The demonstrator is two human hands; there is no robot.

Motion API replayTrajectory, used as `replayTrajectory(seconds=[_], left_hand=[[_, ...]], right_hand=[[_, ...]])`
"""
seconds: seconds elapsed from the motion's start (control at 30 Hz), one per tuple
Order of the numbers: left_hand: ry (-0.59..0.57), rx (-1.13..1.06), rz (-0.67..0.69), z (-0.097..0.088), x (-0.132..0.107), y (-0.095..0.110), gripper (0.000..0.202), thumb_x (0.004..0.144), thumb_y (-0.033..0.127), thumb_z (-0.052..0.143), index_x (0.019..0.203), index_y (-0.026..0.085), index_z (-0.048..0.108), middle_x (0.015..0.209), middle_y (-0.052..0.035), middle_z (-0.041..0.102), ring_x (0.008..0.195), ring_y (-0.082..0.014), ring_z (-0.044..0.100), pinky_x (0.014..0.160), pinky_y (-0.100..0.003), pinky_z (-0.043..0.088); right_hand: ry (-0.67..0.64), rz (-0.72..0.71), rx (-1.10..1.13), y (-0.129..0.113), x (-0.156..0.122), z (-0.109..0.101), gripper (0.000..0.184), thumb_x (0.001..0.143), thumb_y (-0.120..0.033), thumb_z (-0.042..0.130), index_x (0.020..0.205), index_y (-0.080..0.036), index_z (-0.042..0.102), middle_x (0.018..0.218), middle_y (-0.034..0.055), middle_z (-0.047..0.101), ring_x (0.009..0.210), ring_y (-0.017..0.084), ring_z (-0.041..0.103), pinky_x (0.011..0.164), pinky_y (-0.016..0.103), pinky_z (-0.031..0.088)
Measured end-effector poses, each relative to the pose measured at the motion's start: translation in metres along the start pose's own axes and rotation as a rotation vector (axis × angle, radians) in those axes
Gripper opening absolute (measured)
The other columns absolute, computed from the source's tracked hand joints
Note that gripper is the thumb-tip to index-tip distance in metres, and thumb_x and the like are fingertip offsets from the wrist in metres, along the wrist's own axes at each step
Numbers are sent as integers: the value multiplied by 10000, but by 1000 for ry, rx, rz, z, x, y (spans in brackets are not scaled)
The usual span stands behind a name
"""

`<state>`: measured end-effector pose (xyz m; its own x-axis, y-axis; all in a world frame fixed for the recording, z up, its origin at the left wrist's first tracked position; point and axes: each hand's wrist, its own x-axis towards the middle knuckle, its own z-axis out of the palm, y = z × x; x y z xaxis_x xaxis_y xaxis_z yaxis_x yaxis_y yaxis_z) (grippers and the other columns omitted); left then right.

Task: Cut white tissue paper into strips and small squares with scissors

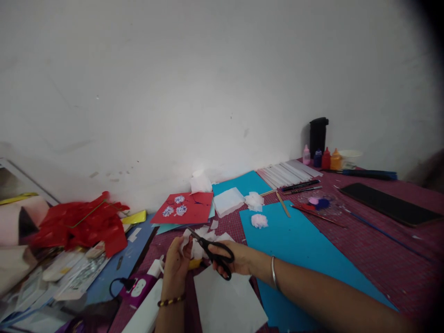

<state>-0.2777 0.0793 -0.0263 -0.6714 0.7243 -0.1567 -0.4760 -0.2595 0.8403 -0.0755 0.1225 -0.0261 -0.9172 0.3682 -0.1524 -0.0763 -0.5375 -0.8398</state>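
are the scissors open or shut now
Shut, or nearly: in the right hand, the scissors show their blades as one narrow dark line across the white paper the left hand holds.

The person's left hand (pixel 177 264) and right hand (pixel 239 260) are both bare, and so are the left forearm (pixel 169 321) and the right forearm (pixel 329 300), uncovered all the way to the lower edge of the view. Around the left wrist runs a bracelet of small round dark brown and golden beads (pixel 170 301), strung in a single close row, a few of them glinting in the light. Around the right wrist runs a thin smooth silver-coloured metal bangle (pixel 274 274), a plain narrow ring that shows as a pale bright line across the arm. Whether either piece bears a clasp or a pattern is too small to tell.
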Motion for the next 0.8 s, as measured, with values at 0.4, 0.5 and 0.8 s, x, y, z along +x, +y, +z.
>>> replayTrajectory(seconds=[0.4,0.5,0.8], left_hand=[[10,43,-69,-1,-8,5,160,906,257,583,1000,131,608,896,-21,637,681,-112,612,567,-249,530],[1,50,-71,0,-12,7,106,901,224,589,912,122,614,820,-1,636,641,-100,609,542,-229,521],[-37,28,-33,9,-22,10,217,749,-24,587,605,137,611,604,-7,672,586,-128,673,559,-207,561]], right_hand=[[-72,108,67,4,-1,-12,412,816,-529,647,953,-156,539,637,-6,625,467,103,564,450,206,416],[-103,146,96,2,-3,-14,436,823,-553,627,970,-149,556,649,-7,622,476,99,569,471,210,424],[-85,98,126,-1,-6,-11,448,814,-561,638,969,-150,549,613,-7,609,431,91,531,417,194,402]])
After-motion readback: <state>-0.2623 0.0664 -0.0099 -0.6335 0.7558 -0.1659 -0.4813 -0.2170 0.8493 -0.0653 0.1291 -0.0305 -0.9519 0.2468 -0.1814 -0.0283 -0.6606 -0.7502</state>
